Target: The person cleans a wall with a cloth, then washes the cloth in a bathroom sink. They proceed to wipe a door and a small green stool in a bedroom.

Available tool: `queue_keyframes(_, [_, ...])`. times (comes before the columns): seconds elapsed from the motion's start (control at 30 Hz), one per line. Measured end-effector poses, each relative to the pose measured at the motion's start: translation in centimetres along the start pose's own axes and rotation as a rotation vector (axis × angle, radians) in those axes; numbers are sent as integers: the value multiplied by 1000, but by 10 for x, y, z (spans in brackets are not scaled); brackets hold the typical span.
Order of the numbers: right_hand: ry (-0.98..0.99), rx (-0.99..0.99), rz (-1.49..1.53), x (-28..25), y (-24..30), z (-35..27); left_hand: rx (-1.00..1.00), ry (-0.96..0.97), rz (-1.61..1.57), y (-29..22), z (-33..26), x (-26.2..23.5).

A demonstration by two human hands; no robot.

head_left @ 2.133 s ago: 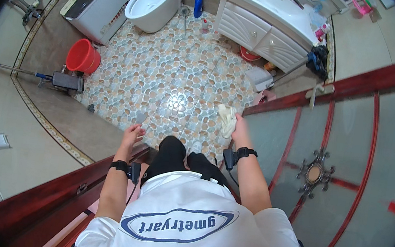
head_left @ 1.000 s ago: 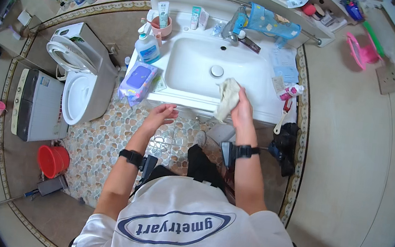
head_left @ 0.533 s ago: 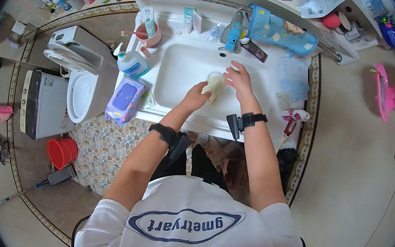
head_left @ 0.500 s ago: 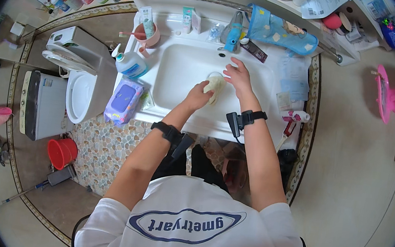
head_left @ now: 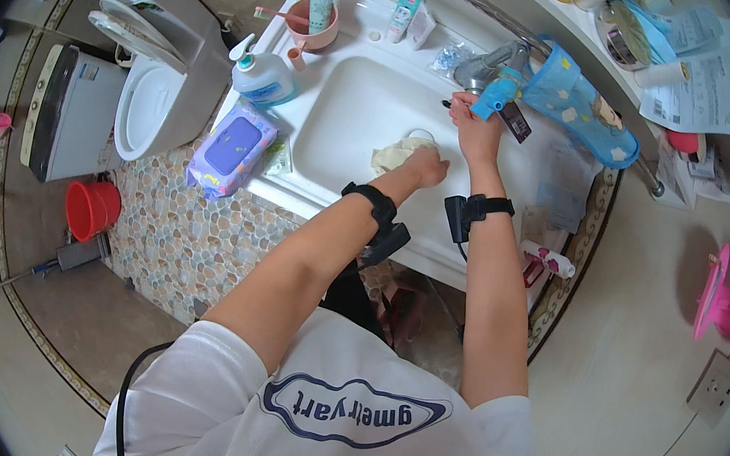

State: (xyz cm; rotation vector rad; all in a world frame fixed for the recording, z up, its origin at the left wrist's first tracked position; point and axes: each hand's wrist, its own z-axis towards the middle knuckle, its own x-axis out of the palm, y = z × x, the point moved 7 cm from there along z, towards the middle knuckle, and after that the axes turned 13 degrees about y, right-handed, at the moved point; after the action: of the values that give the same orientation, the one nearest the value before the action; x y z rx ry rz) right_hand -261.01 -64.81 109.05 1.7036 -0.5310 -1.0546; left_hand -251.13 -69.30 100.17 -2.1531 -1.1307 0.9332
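A bunched, cream-coloured cloth (head_left: 395, 155) lies wet-looking in the white sink (head_left: 332, 128), below the drain. My left hand (head_left: 428, 168) is closed at the cloth's right side, touching it. Its curled fingertips are hidden, so whether they grip the cloth does not show. At the sink's far right, my right hand (head_left: 477, 131) is beside the chrome faucet (head_left: 485, 68) and its blue spout attachment (head_left: 501, 92). The fingers there are bent in and partly covered by the attachment. A black strap with a small device is round each wrist.
On the left rim stand a pink cup (head_left: 313, 33) with a tube and toothbrush, a pump bottle (head_left: 261, 74) and a wipes pack (head_left: 230, 151). A dark packet (head_left: 515, 122) lies right of the faucet. A blue patterned cloth (head_left: 585, 105) hangs on the rail behind.
My right hand has moved from above the basin to the faucet. My left hand has gone from the cloth's left side to its right and closed. The view has shifted and turned.
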Motion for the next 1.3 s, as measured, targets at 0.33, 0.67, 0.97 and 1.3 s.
queue_keyframes(0.33, [6,-26,46,-2,-6,1,52,-57,21,-5,18,-1])
queue_keyframes(0.67, [-16,-25,-38,-7,-9,-8,63,-4,23,-22,21,-11])
queue_keyframes(0.97, [2,29,-125,-8,-8,-13,50,43,-8,-21,18,-15])
queue_keyframes(1.3, [3,54,-86,-7,-4,-21,109,75,16,-23,14,-19])
